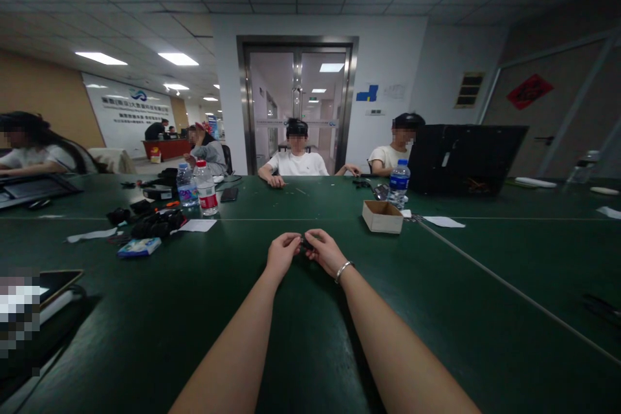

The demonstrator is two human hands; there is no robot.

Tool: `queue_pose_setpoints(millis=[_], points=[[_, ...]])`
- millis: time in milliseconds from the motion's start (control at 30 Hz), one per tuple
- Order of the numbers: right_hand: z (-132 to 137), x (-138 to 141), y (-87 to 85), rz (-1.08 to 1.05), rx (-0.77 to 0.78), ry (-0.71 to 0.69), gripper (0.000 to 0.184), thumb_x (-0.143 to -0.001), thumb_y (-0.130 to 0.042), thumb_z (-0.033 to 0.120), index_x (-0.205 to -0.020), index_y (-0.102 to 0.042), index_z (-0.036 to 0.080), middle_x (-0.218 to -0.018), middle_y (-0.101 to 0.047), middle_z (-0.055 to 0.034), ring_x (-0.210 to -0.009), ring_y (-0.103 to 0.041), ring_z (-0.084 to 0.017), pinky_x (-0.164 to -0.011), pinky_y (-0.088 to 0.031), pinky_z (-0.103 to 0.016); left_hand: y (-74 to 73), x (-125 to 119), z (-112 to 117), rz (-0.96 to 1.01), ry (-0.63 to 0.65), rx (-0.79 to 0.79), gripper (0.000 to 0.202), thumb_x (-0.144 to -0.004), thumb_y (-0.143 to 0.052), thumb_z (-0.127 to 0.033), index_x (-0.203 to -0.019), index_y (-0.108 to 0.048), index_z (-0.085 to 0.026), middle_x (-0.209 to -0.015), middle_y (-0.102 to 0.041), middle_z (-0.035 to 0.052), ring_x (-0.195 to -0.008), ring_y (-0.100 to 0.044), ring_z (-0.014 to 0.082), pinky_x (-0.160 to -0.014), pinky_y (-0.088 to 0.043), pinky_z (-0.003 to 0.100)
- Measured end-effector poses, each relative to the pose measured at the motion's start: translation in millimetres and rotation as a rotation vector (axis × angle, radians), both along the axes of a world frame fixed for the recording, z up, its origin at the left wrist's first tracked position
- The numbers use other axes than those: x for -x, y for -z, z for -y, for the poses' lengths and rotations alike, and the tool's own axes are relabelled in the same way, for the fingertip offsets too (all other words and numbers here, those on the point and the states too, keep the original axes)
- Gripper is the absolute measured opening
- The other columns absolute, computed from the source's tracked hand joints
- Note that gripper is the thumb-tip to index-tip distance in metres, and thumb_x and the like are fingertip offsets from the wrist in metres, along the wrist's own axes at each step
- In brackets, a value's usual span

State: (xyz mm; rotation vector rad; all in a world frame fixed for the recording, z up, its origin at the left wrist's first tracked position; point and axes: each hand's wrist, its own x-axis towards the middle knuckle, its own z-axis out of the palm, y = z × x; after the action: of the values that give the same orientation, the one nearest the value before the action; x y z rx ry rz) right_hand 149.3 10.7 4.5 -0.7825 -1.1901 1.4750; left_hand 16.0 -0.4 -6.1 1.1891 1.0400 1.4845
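My left hand (282, 253) and my right hand (326, 250) meet over the dark green table (436, 310), fingers curled. Between the fingertips of both hands sits a small dark object (305, 244), too small to name. A silver bracelet (343, 270) circles my right wrist. Both forearms stretch out from the bottom of the view. A small open cardboard box (382, 216) stands just beyond my right hand.
Water bottles (206, 188) and dark gear (155, 223) lie at the left, one bottle (398, 184) and an open black laptop (463, 158) at the right. Two people sit across the table, others at the left. A tablet (53, 284) lies near left.
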Motion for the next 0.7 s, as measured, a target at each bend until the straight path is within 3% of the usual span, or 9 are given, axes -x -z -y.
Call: queue_pose_setpoints(millis=[267, 500, 700], points=[[0.1, -0.7, 0.2, -0.043, 0.004, -0.017, 0.038, -0.060, -0.074, 0.041, -0.076, -0.050, 0.016, -0.059, -0.057, 0.0015, -0.045, -0.054, -0.009, -0.040, -0.039, -0.017, -5.8, -2.4, 3.6, -0.001, -0.012, 0.015, 0.022, -0.065, -0.069, -0.027, -0.082, -0.066, -0.013, -0.079, -0.065, 0.0076, -0.067, -0.059, 0.0118, -0.063, -0.047, 0.022], [4.4, -4.8, -7.3, -0.118, 0.101, -0.077, 0.012, -0.071, -0.066, 0.018, -0.078, -0.058, 0.014, -0.068, -0.061, -0.0040, -0.053, -0.059, -0.011, -0.047, -0.045, -0.019, -6.6, -2.7, 3.1, 0.027, -0.036, 0.030, 0.024, -0.064, -0.071, -0.030, -0.079, -0.067, -0.012, -0.077, -0.064, 0.0067, -0.063, -0.057, 0.0104, -0.059, -0.047, 0.020], [4.0, -5.4, -5.6, -0.119, 0.088, -0.048, 0.016, -0.071, -0.066, 0.015, -0.086, -0.058, 0.014, -0.069, -0.060, -0.0034, -0.055, -0.059, -0.011, -0.050, -0.048, -0.020, -9.5, -2.4, 5.4, 0.004, -0.067, 0.059, 0.022, -0.066, -0.068, -0.030, -0.080, -0.066, -0.013, -0.076, -0.063, 0.0059, -0.061, -0.056, 0.0099, -0.059, -0.047, 0.020]])
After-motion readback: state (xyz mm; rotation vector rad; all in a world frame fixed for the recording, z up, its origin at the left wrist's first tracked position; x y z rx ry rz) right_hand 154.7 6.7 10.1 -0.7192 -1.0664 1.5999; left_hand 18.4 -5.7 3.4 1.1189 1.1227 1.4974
